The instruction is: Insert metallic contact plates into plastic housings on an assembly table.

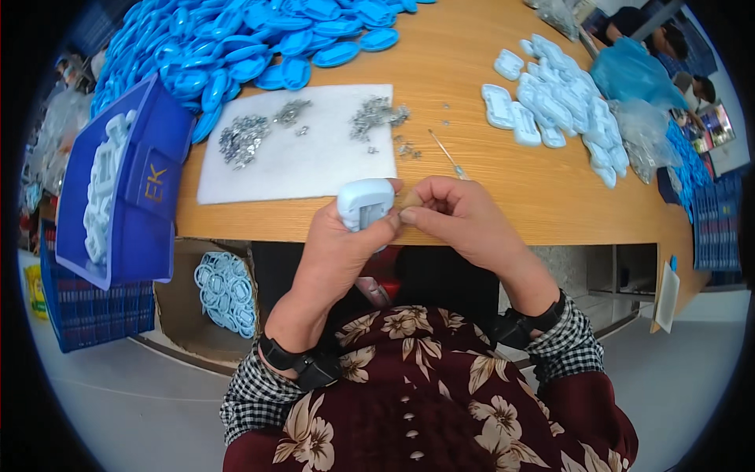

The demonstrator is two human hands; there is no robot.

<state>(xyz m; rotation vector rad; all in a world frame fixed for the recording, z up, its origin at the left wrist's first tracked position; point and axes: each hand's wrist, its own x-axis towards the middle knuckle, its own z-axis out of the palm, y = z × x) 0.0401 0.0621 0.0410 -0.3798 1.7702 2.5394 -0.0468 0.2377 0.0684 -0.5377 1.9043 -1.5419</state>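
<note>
The left hand [346, 236] is gripping a pale blue-white plastic housing [364, 203], its fingers wrapping around the lower part of the piece and its thumb pressing on the side. The housing is standing roughly upright just over the near edge of the tabletop [464, 71], at about the middle of that edge. The right hand [452, 216] is touching the left one beside the housing, its fingers pressed together as if pinching something small; what lies between them is too small to tell.

A white foam mat [307, 169] is lying on the tabletop just beyond the hands, reaching close to the near edge, and piles of small metal parts [244, 140] are sitting on its far half, with a few spilling off its right edge. A thin metal pick [446, 153] is lying just right of the mat. A heap of bright blue oval shells [252, 43] is covering the far left corner of the tabletop, and a pile of pale plastic housings [558, 98] is spreading toward the right edge. A blue bin [134, 212] holding more pale parts is tilting against the left edge. A cardboard box of light blue rings [226, 291] is sitting under the tabletop.
</note>
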